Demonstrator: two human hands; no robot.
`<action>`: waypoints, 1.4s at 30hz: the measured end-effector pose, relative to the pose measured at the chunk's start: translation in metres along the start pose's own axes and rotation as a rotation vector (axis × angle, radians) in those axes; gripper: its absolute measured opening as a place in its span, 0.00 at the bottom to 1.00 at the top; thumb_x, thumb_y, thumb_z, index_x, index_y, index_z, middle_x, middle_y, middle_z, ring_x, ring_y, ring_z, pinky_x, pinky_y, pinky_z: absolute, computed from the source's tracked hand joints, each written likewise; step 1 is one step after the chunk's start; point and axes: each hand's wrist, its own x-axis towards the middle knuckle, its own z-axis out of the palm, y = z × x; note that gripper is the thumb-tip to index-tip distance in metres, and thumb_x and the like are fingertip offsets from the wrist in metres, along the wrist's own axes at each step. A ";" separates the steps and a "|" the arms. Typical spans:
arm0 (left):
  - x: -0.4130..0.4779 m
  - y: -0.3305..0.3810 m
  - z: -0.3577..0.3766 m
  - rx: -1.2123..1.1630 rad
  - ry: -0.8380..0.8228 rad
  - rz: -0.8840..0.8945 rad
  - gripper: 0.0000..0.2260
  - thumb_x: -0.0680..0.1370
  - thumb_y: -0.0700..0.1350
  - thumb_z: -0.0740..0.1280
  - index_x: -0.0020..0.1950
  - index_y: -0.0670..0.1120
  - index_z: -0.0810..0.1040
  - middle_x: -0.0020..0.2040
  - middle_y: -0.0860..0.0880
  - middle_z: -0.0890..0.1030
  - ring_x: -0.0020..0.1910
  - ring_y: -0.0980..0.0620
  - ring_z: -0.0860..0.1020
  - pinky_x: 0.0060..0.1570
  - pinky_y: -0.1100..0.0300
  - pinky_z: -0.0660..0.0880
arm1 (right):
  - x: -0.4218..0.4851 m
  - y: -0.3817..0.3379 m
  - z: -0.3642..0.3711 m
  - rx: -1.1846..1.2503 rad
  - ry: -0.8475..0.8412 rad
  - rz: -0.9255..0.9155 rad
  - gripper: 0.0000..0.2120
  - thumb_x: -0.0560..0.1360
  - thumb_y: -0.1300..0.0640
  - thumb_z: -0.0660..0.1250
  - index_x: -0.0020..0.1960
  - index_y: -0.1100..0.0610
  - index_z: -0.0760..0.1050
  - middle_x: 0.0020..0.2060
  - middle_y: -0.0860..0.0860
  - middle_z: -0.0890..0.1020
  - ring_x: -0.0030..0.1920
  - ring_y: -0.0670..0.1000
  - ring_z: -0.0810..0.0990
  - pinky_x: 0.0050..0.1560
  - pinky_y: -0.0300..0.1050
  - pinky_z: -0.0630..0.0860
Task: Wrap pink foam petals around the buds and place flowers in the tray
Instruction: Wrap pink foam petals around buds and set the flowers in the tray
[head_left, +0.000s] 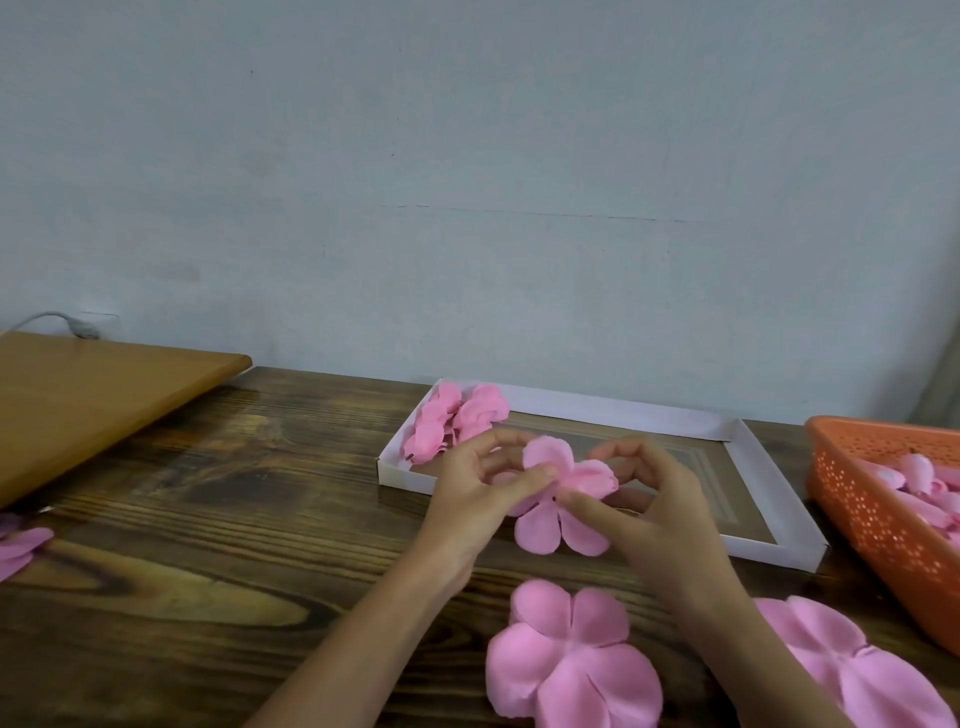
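Both hands hold one pink foam petal piece (556, 499) above the table, just in front of the white tray (769, 478). My left hand (478, 493) pinches its left side with thumb and fingers. My right hand (654, 504) pinches it near the centre, where a small dark hole shows. Any bud inside is hidden. Two finished pink flowers (457, 421) lie in the tray's far left corner. Flat petal pieces lie near me: one (571, 660) in front, a second (857, 670) to its right, partly under my right forearm.
An orange perforated basket (883, 525) with pink buds (919, 478) stands at the right edge. More pink petals (21, 548) lie at the left edge. A light wooden board (93, 395) rests at the back left. The dark wooden table (234, 519) ends at a pale wall.
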 end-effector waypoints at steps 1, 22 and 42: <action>0.000 -0.001 0.000 0.009 -0.007 0.031 0.11 0.68 0.51 0.79 0.49 0.54 0.87 0.48 0.47 0.88 0.48 0.53 0.85 0.46 0.61 0.79 | 0.000 0.000 0.000 -0.002 0.002 -0.008 0.16 0.68 0.62 0.82 0.50 0.54 0.79 0.40 0.51 0.86 0.40 0.50 0.87 0.39 0.43 0.83; -0.005 0.001 0.007 0.237 -0.122 0.310 0.05 0.79 0.40 0.74 0.46 0.42 0.88 0.39 0.49 0.83 0.41 0.55 0.79 0.44 0.62 0.75 | -0.004 -0.005 0.002 -0.226 0.010 -0.152 0.20 0.65 0.57 0.85 0.51 0.48 0.78 0.36 0.44 0.84 0.36 0.46 0.86 0.39 0.52 0.85; 0.002 -0.005 -0.002 -0.002 0.082 -0.009 0.09 0.70 0.53 0.79 0.41 0.47 0.88 0.38 0.48 0.85 0.40 0.52 0.84 0.43 0.60 0.79 | 0.005 -0.001 -0.010 -0.135 0.033 -0.121 0.12 0.67 0.62 0.83 0.43 0.49 0.83 0.38 0.42 0.87 0.39 0.45 0.87 0.40 0.36 0.82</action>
